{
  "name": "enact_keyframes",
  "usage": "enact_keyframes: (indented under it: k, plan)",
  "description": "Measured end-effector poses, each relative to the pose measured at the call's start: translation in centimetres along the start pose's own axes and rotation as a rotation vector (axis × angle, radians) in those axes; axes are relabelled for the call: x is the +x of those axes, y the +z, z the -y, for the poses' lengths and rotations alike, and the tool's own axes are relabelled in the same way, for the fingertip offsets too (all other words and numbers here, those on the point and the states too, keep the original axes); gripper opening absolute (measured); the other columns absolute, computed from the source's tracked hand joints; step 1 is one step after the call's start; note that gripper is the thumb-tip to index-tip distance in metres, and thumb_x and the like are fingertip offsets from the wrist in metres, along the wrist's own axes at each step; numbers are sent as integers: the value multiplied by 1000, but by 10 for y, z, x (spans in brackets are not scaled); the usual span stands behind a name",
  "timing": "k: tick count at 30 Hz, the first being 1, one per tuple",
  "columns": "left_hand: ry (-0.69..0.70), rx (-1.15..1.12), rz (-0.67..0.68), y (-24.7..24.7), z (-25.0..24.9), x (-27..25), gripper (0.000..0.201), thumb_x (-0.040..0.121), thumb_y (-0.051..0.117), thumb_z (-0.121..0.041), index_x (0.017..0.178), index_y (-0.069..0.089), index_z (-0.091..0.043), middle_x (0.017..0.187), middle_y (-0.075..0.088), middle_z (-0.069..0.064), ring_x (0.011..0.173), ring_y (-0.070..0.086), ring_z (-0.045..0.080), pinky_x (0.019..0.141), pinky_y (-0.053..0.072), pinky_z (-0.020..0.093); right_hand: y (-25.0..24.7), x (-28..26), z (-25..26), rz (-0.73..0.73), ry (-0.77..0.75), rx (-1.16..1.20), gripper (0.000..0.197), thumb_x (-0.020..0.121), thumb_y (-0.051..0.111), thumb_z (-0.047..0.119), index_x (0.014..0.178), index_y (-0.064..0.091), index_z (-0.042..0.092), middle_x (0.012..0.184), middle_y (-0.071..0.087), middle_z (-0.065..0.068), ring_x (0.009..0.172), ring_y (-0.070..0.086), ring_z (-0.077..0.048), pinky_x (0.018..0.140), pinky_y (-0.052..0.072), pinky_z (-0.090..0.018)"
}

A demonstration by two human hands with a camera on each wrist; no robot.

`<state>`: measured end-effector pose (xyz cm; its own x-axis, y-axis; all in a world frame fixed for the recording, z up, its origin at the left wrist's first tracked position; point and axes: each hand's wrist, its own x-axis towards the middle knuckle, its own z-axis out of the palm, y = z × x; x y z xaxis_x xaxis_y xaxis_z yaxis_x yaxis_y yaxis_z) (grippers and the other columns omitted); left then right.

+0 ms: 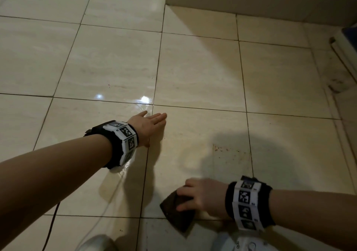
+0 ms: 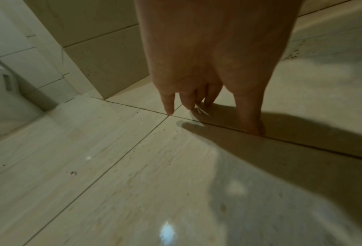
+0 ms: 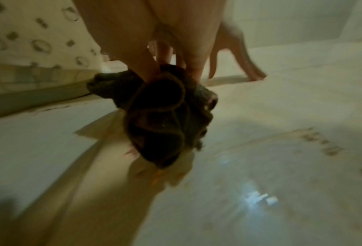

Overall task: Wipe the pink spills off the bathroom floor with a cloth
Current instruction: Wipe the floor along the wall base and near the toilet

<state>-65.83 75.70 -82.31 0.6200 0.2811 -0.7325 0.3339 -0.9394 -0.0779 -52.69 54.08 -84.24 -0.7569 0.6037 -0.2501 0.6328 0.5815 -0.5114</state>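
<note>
Right hand has its fingers curled over the dark cloth, bunched against the floor near the bottom edge of the view — well apart from the left hand, which rests flat, fingers straight. Reddish specks lie between them.

cloth: dark brown | floor: cream tiles, dark grout

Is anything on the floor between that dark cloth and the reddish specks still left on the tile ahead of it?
Nothing visible. The right hand holds the dark cloth; bare tile lies between it and the specks. The left hand rests off to the side.
</note>
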Motion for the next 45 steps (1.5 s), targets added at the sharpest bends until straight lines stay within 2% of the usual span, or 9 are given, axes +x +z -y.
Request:
enact_keyframes:
  k: [6,9,13,20,26,32,37,40,45]
  plan:
    - [23,-16,-20,-9,-12,9,95,89,61,-37,151,-8,-15,156,-21,0,146,-5,11,117,3,37,-80,-12,-90,-534,683,160,30,92,55,28,121,59,22,117,55,-8,103,55,-26,92,48,-37]
    - [38,-19,-10,-12,-20,12,95,89,61,-37,151,-6,-15,157,-20,-1,146,-5,11,118,3,37,-90,-33,-130,-203,897,-8,53,90,57,15,139,39,28,134,37,-6,117,42,-25,97,41,-34]
    - [38,-33,-9,-11,-23,12,93,89,60,-37,152,-5,-15,157,-19,-1,146,-3,12,118,3,36,-74,-35,-114,-101,847,-95,67,86,57,11,145,30,27,140,29,-7,119,39,-26,99,41,-38]
    - [50,35,-48,-23,-27,10,67,95,50,-22,150,14,-13,159,0,1,144,18,13,118,7,36,-14,-33,-4,278,409,31,60,92,53,16,145,27,29,148,19,-8,129,28,-31,99,39,-41]
    - [37,-10,-188,-35,-40,22,46,96,43,-17,141,35,-17,147,36,-3,124,48,16,115,17,32,-49,-63,-55,-209,745,182,34,91,57,31,125,51,27,123,47,3,109,48,-17,100,42,-37]
    - [87,-10,-149,-42,-51,28,57,97,38,-12,150,17,-15,159,5,-3,144,16,11,117,12,32,-67,-107,-126,-281,1156,59,52,92,46,20,142,36,22,129,38,-11,108,43,-25,89,41,-30]
    - [91,24,-219,-41,-50,36,46,96,39,-12,142,36,-17,150,30,-2,133,38,15,112,25,31,-36,-96,-81,-131,996,105,69,91,56,21,147,19,36,144,22,-7,126,34,-26,105,35,-33]
    - [84,50,-308,-52,-53,44,39,95,40,-13,132,49,-19,134,52,-4,111,56,20,95,39,29,-15,-82,-35,-9,837,120,69,93,51,18,149,14,33,150,15,-8,130,29,-28,106,33,-35]
    - [154,52,-363,-71,-74,55,39,94,41,-11,131,48,-17,136,47,-3,108,57,25,88,42,31,-1,-79,-4,-76,836,300,66,87,59,8,144,35,30,138,35,-11,120,41,-30,95,40,-37]
